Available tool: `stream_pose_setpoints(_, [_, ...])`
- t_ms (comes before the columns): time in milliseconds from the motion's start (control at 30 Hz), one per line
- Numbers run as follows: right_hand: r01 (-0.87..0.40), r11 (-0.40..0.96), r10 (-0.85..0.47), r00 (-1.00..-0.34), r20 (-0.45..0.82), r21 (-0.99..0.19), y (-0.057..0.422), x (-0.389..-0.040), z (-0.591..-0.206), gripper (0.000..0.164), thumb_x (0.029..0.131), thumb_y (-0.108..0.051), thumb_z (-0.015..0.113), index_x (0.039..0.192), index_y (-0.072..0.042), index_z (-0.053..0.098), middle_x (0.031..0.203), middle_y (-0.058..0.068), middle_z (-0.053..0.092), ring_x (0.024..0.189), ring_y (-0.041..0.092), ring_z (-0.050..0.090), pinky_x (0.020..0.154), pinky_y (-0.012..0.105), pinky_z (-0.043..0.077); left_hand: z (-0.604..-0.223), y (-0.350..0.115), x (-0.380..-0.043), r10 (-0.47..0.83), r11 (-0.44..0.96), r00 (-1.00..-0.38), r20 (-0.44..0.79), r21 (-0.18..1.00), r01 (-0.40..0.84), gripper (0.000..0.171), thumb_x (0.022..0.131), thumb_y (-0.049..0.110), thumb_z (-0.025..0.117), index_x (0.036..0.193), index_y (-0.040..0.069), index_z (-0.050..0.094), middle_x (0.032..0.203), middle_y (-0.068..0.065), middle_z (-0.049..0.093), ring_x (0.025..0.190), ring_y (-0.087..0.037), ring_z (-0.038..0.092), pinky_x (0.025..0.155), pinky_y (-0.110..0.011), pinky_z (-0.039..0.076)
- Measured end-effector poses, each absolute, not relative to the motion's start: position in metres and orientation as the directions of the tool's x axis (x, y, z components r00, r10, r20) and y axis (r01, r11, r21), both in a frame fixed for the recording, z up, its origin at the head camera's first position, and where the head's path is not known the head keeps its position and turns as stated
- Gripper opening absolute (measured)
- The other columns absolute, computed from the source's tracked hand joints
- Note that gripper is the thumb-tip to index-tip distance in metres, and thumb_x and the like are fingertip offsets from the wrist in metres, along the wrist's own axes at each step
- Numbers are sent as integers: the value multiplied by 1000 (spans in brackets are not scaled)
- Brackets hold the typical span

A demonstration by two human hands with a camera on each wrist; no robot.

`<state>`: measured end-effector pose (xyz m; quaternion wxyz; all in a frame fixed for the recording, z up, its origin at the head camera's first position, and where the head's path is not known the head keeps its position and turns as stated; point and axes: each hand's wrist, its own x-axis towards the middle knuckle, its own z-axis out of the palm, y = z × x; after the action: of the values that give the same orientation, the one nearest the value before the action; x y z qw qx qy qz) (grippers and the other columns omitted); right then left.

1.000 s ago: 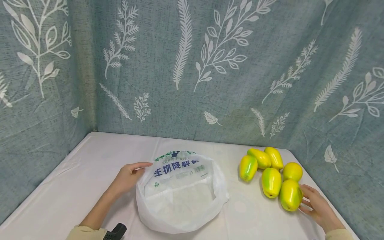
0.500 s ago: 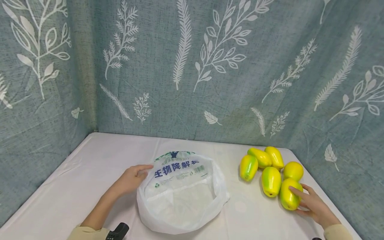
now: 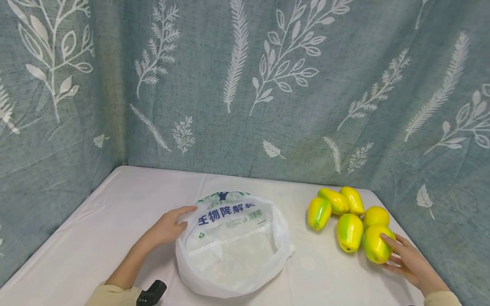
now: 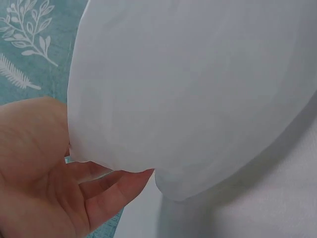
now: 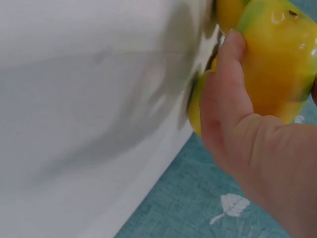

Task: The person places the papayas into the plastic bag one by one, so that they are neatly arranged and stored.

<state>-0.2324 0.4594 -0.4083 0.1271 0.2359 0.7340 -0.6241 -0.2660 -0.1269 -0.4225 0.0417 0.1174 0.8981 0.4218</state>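
A white plastic bag (image 3: 233, 280) with blue printing stands with its mouth wide on the table. My left hand (image 3: 168, 227) touches its left rim with extended fingers, the index finger along the edge and the thumb apart. In the left wrist view, the bag's side (image 4: 188, 99) covers part of my fingers. At the right, my right hand (image 3: 411, 263) grips a glossy yellow-green mango (image 3: 377, 246), thumb on top and fingers round its far side. The right wrist view shows this mango (image 5: 275, 64) close up against my fingers.
Several other yellow-green fruits lie left of and behind the held one, including a mango (image 3: 350, 233) beside it and a rounder yellow fruit (image 3: 377, 215). A white cloth covers the table (image 3: 126, 191). A patterned blue-green curtain (image 3: 199, 85) closes off the back and sides.
My right hand has gone from touching the mango's side to gripping it, and the mango has shifted slightly right and up. My left hand stays at the bag's rim, its thumb farther from the index finger.
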Motion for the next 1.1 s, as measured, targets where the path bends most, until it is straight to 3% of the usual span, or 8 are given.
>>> stream_pose_setpoints(100, [479,110,153,-874,-462,-871,462,-232,-398,103,94,-51,48,143,-2,-27,146,37,-10,127,49,24,88,46,50,-420,-126,-266,245,620,-969,24,765,176,46,90,-1,46,136,-6,46,139,-33,39,129,-52,31,103,-62,26])
stream_pose_setpoints(200, [447,118,135,-892,-431,-887,463,-233,-388,98,96,-48,45,143,-3,-27,146,37,-5,116,39,41,89,45,50,-418,-126,-266,244,628,-970,20,759,173,46,90,0,46,135,-6,47,138,-33,39,128,-52,31,102,-63,27])
stream_pose_setpoints(300, [413,133,131,-908,-397,-901,461,-235,-379,96,96,-47,45,144,-3,-26,145,35,1,108,28,46,88,44,51,-417,-126,-266,241,631,-970,8,758,163,47,90,0,46,136,-6,46,139,-33,38,129,-52,30,103,-63,26])
stream_pose_setpoints(467, [359,127,107,-932,-347,-925,448,-241,-366,95,97,-45,45,145,-6,-26,145,30,4,118,36,38,89,46,50,-416,-124,-264,224,625,-974,-17,769,131,49,90,0,45,139,-6,42,141,-33,35,129,-52,30,103,-63,27])
stream_pose_setpoints(567, [334,107,79,-942,-327,-937,438,-244,-360,93,97,-44,46,146,-7,-24,145,27,5,125,41,30,90,47,49,-416,-123,-262,217,615,-976,-27,780,116,51,90,0,46,140,-6,40,140,-34,36,121,-49,43,96,-58,40])
stream_pose_setpoints(700, [311,83,37,-950,-309,-947,425,-250,-356,92,97,-43,47,148,-8,-20,145,22,9,119,33,38,92,47,48,-416,-120,-262,222,602,-975,-26,790,116,52,91,1,46,142,-6,37,138,-34,38,113,-44,51,89,-53,47])
stream_pose_setpoints(1000, [276,62,-39,-959,-279,-959,381,-265,-350,88,97,-41,49,151,-12,-14,143,15,18,124,32,34,94,44,47,-409,-110,-266,239,606,-971,-22,784,132,53,90,1,43,142,-6,35,139,-34,37,123,-49,41,98,-57,38])
stream_pose_setpoints(1100, [284,73,-62,-955,-289,-956,361,-270,-350,90,97,-42,49,151,-12,-16,148,21,13,131,38,27,97,46,43,-409,-106,-267,234,609,-972,-22,783,129,54,89,-1,43,142,-6,36,138,-35,38,123,-50,40,97,-58,38])
